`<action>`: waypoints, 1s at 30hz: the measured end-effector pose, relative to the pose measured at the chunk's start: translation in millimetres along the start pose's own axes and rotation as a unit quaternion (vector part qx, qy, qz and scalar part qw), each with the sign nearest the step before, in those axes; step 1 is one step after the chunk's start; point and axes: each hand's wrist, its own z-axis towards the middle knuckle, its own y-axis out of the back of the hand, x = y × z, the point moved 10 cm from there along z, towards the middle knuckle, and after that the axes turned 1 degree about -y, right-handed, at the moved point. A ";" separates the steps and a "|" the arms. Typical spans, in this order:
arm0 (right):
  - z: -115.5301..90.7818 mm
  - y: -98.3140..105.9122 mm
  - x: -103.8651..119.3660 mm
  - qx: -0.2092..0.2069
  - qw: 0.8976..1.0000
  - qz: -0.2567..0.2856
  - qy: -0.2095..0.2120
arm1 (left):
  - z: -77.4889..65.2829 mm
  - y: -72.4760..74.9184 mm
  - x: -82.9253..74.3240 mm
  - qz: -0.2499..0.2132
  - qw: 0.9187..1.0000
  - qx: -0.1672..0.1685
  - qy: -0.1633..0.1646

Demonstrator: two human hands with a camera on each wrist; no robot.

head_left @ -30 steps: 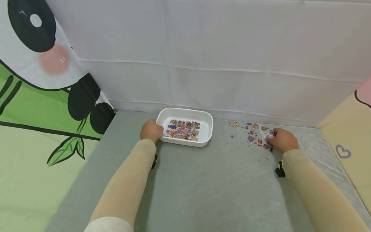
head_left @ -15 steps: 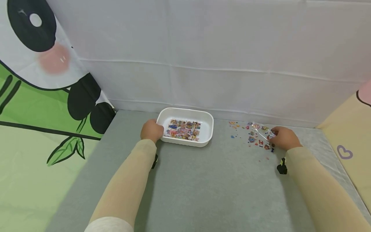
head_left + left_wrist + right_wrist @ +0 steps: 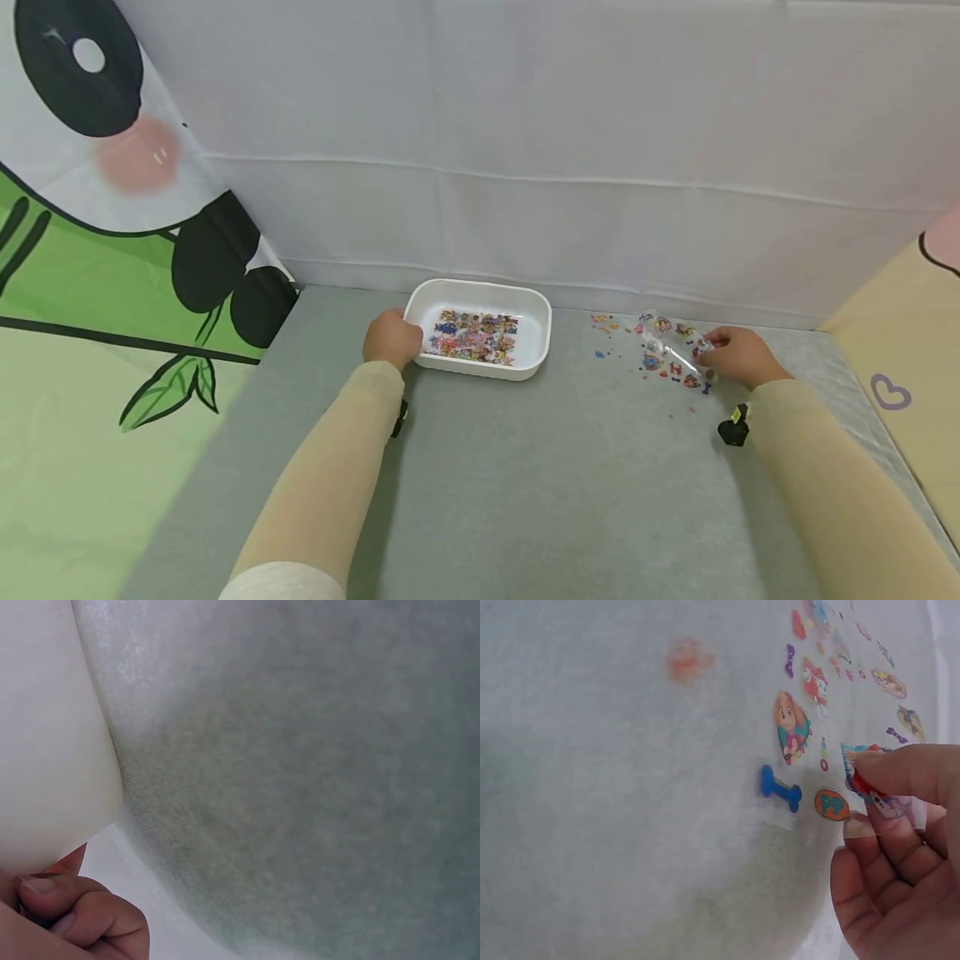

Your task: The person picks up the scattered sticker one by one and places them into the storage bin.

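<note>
My left hand (image 3: 392,337) grips the left end of a white plastic tray (image 3: 536,333) standing at the back of the table. In the left wrist view, curled fingers (image 3: 109,919) show beside the tray's pale wall (image 3: 56,735). Colourful cartoon stickers (image 3: 476,337) lie inside it. At the back right, my right hand (image 3: 742,357) pinches the right edge of a clear sticker sheet (image 3: 651,362) between thumb and fingers. The right wrist view shows cartoon figures, a blue bone (image 3: 781,789) and an orange badge (image 3: 831,804) on that sheet. Glare crosses its film.
Small orange stickers or marks (image 3: 604,323) lie left of the sheet on the grey tabletop (image 3: 555,492). A white cloth wall (image 3: 525,225) rises right behind the tray. Printed cloth panels (image 3: 180,333) border the left side, and a yellow one (image 3: 896,367) the right.
My right hand has shifted slightly right, holding the sheet's edge. Glare has appeared and widened on the film, which looks bent or partly raised. The left hand and tray stay put.
</note>
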 end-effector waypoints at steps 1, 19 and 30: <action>0.7 0.5 -1.1 -0.002 1.000 0.004 0.002 | 0.0 -0.1 0.0 0.000 1.000 0.000 0.000; -1.7 2.6 -9.6 0.017 0.985 0.165 -0.047 | 1.0 -1.4 2.1 -0.002 1.000 0.002 0.002; -6.8 8.5 -14.1 0.012 0.979 0.193 -0.067 | 0.8 -0.6 1.0 0.001 1.000 0.002 -0.002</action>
